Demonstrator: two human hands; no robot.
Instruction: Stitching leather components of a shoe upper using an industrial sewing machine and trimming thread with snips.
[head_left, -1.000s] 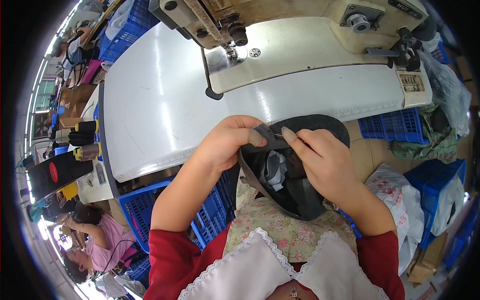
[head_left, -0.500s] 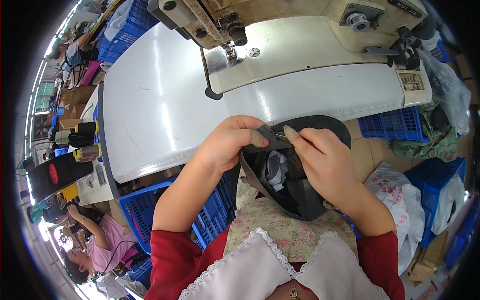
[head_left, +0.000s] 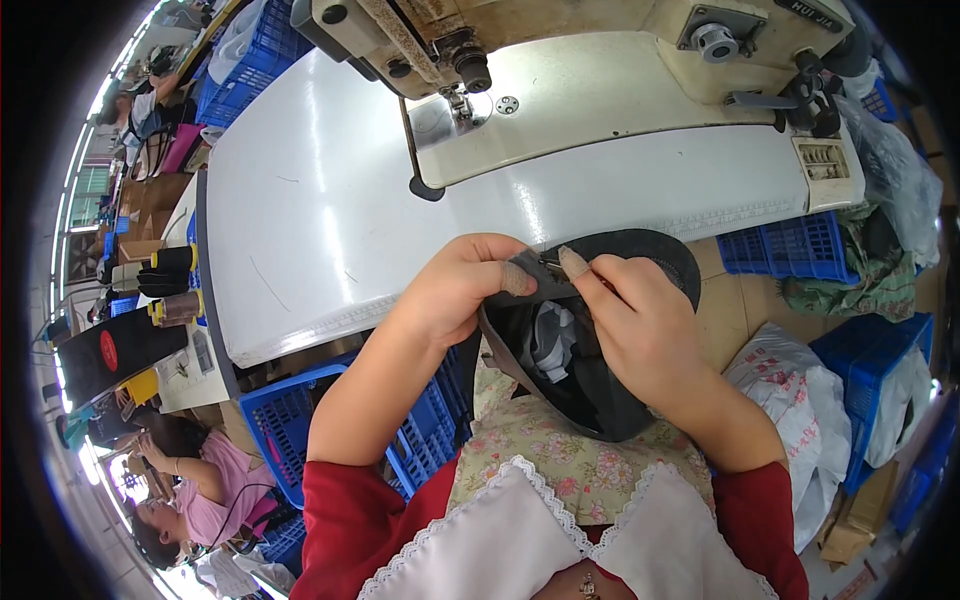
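Note:
A dark cap (head_left: 630,405) with a stiff curved brim (head_left: 660,250) lies upside down over my lap, its inside facing up and a crumpled grey lining or paper (head_left: 553,340) showing in it. My left hand (head_left: 465,285) pinches the cap's edge band at the upper left, thumb on top. In my right hand (head_left: 645,315) is a small thin metal tool (head_left: 549,263), mostly covered by the fingers; its tip touches the band beside my left thumb. Beige wrapping covers my left thumb and a right fingertip.
A sewing machine (head_left: 560,90) stands on the white table (head_left: 300,230) ahead of me. Blue crates are at the left (head_left: 290,410) and right (head_left: 785,250), near a filled white plastic bag (head_left: 790,410). A co-worker in pink (head_left: 215,480) sits at the far left.
My right hand has shifted slightly left and up along the band, bringing the metal tool's tip closer to my left thumb. My left hand and the cap stay nearly still.

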